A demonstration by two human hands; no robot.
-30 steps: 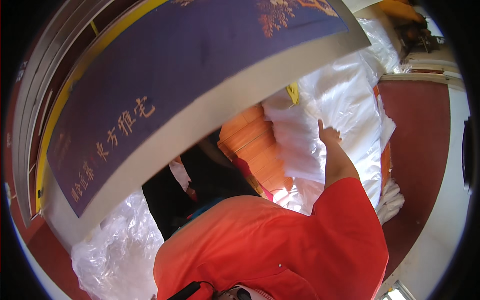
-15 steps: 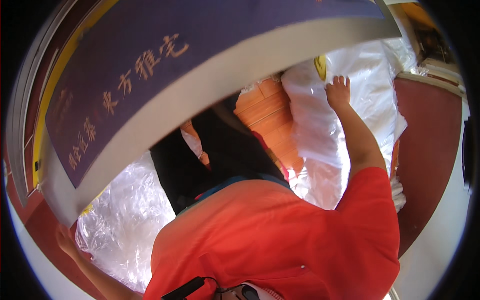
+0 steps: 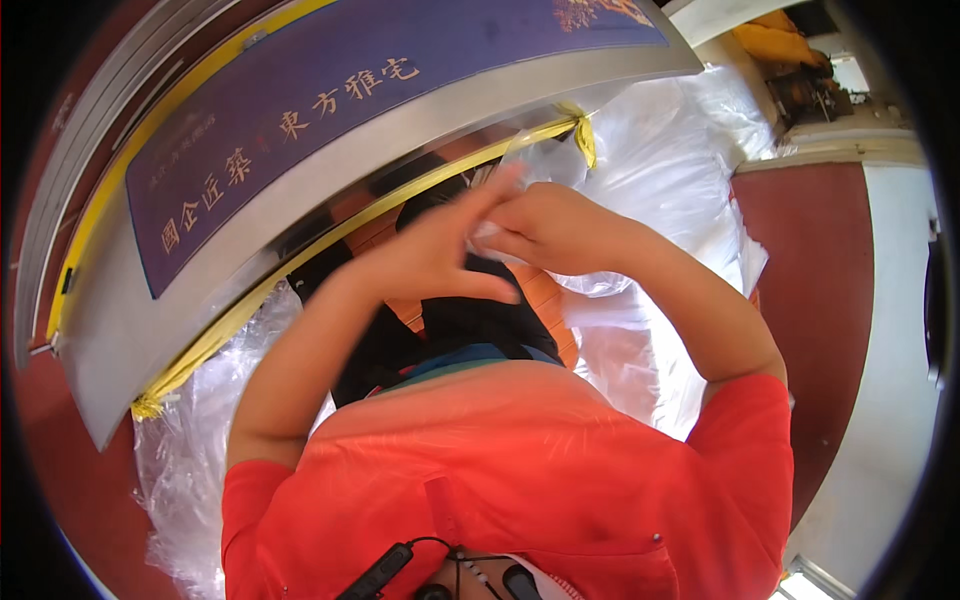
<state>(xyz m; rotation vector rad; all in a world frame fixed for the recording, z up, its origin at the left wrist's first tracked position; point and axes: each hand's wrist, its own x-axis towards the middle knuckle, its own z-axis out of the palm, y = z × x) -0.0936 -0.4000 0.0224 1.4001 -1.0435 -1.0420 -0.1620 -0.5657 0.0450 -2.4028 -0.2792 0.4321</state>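
Note:
In front of my waist, both hands are close together. My left hand (image 3: 440, 245) is slightly blurred, with its thumb and fingers stretched apart. Beside it, the bent fingers of my right hand (image 3: 555, 228) pinch a bit of clear plastic film (image 3: 487, 232). Just past the hands runs a yellow strap (image 3: 385, 200), stretched along the near side of a long blue panel (image 3: 330, 125) in a grey frame. A bunched yellow end hangs by the panel's right part. Large sheets of white, see-through plastic wrap (image 3: 660, 160) lie to the right.
More crumpled plastic wrap (image 3: 185, 480) covers the lower left. Orange tile flooring (image 3: 545, 300) shows around my dark-trousered legs. At the right are a dark red floor area (image 3: 810, 280) and a pale wall (image 3: 895, 290). Yellow and dark items (image 3: 785, 50) stand at the far right.
My hands, which were wide apart, have come together at the middle. The right one has left the plastic wrap on the right. The yellow strap now shows along the panel.

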